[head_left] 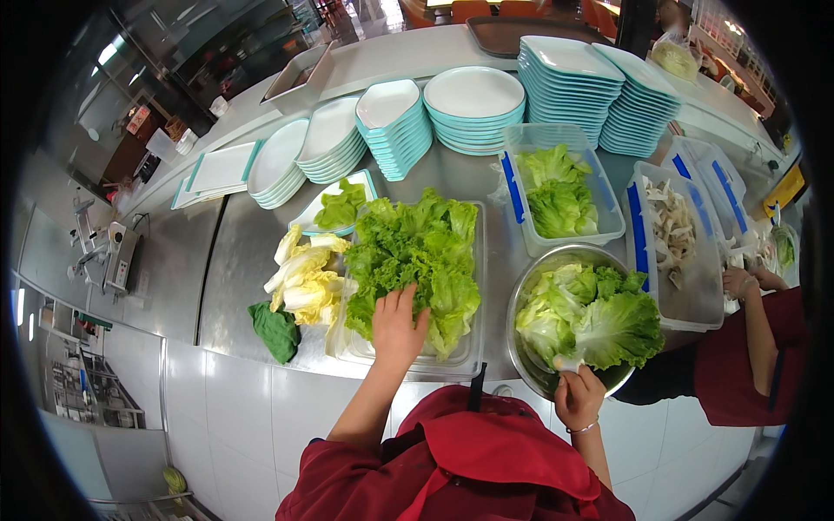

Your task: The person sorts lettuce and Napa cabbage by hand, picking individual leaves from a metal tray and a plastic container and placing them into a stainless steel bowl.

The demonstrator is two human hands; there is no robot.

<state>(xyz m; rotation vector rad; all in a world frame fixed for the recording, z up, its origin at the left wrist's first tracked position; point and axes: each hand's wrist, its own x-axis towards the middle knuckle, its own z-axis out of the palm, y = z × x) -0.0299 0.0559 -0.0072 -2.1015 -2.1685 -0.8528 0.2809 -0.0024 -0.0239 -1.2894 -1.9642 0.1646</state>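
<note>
"Head view: what are the fingers doing?"

"The left hand (400, 330) is resting on frilly lettuce (404, 243) in a clear tray (480, 269), fingers a little parted, thumb apart. The right hand (580, 399) is pinching a lettuce leaf (621, 332) at its pale stem, thumb against fingers, over a steel bowl (528, 365)."

"Any lettering?"

"One red marking (139, 117), back left, is looking too blurred to read."

"And around?"

"A steel counter (178, 278) is carrying stacked plates (475, 113), white tiles (234, 399) are showing below, and a co-worker (743, 365) is standing at right."
</note>
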